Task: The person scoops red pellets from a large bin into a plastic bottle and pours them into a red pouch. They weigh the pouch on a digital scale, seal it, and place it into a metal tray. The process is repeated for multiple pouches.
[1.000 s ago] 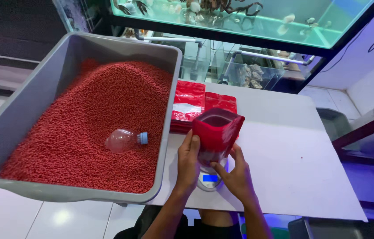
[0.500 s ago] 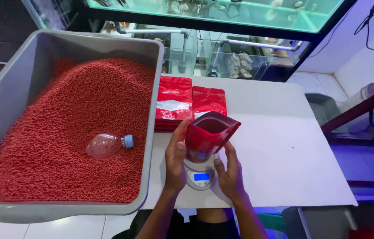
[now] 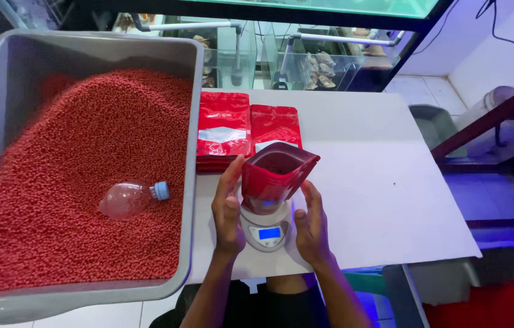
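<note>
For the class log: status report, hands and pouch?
Left hand and right hand flank pouch. Pouch open, upright on scale. Nothing blocking.

A white worktop [image 3: 384,182] fills the middle of the view, its bare surface spreading out toward three o'clock. At nine o'clock a large grey tub [image 3: 191,182] sits on it, heaped with small red pellets [image 3: 75,182], its near corner jutting past the worktop's front edge. At twelve o'clock, just beside the tub, two stacks of flat red pouches [image 3: 248,130] lie side by side, touching. At the centre, toward six o'clock, a small white kitchen scale [image 3: 266,231] with a lit blue display stands near the front edge, and an open red pouch [image 3: 275,173] stands upright on its platform.
</note>
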